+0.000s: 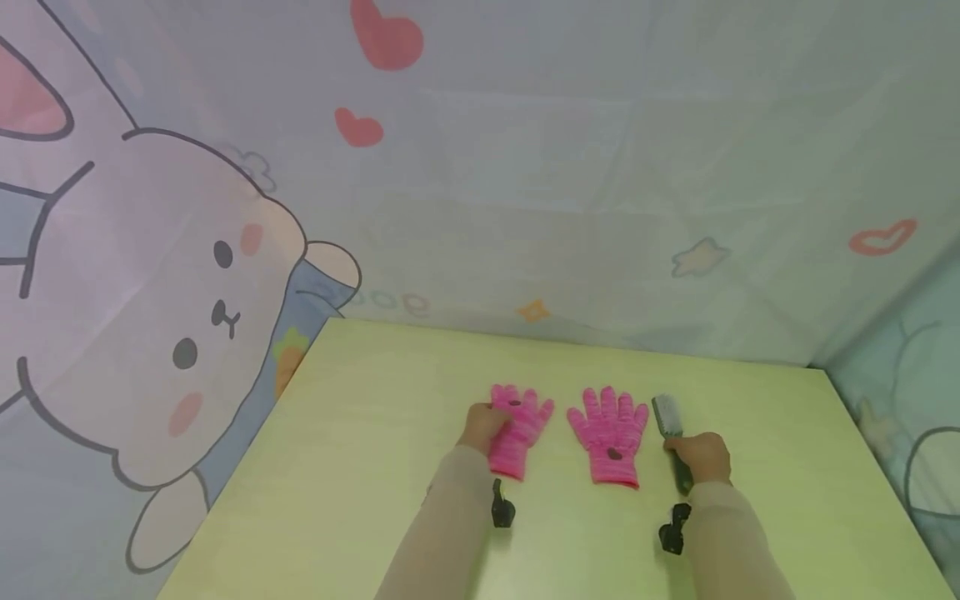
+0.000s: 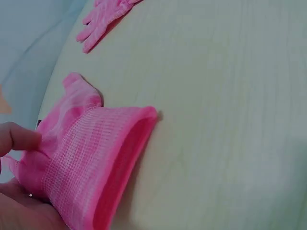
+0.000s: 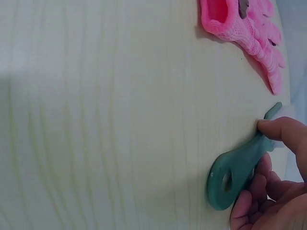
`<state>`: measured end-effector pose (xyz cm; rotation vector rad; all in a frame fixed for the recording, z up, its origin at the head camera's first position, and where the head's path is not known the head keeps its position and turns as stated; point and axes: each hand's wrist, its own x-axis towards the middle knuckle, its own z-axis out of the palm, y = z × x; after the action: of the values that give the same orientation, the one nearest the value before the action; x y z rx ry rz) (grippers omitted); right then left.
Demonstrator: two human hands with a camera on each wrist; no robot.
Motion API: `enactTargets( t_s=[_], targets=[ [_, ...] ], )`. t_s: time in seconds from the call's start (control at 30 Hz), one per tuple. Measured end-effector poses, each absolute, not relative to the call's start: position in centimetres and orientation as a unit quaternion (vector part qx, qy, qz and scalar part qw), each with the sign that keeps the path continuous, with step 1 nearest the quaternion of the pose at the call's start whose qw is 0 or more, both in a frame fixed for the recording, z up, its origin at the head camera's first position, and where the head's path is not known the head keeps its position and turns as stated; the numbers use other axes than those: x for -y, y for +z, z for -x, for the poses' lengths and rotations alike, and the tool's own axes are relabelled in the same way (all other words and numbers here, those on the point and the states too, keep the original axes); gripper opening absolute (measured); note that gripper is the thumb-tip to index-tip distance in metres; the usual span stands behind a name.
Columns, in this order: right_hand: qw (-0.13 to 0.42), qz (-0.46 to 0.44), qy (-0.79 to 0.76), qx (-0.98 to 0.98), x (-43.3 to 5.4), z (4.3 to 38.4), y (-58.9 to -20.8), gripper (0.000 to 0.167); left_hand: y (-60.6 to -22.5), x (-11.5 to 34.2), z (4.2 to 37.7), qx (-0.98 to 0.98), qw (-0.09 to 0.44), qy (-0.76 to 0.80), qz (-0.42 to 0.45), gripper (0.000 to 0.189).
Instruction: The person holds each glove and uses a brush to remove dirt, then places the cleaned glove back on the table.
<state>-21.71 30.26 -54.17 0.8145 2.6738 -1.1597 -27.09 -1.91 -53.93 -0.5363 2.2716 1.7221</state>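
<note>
Between the thumb and fingers of my left hand (image 1: 482, 425) is the left edge of a pink knitted glove (image 1: 521, 435), which has a dark spot near its fingers. In the left wrist view its ribbed cuff (image 2: 86, 158) gapes, raised off the table on one side. A second pink glove (image 1: 617, 429) lies flat to the right, fingers pointing away, with a dark spot above its cuff. My right hand (image 1: 703, 457) holds a brush (image 1: 667, 415) by its green handle (image 3: 235, 167), thumb on top and fingers curled beneath. The brush's pale bristles point away from me.
The pale yellow-green tabletop (image 1: 360, 442) runs back to a printed cloth (image 1: 525, 167) with hearts and a large rabbit. Another cloth (image 1: 922, 433) hangs at the right edge. Black wrist cameras (image 1: 503, 507) sit beside both sleeves.
</note>
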Motion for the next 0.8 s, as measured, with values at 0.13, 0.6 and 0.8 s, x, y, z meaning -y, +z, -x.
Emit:
enactTargets(
  t_s=[0.13,0.6,0.8],
  targets=[
    [0.072,-0.266,-0.385,-0.881,-30.4,21.8,-54.4,0.055,-54.2,2.1,26.9,-0.768,0.109,0.603,0.185,0.044],
    [0.058,-0.227,-0.363,-0.902,-29.1,21.5,-54.4,0.041,-53.9,2.2,27.4,-0.742,0.104,0.642,0.160,0.044],
    [0.002,-0.212,-0.510,-0.834,-27.9,23.2,-53.4,0.035,-52.8,1.9,28.2,-0.717,0.119,0.668,0.161,0.043]
  ],
)
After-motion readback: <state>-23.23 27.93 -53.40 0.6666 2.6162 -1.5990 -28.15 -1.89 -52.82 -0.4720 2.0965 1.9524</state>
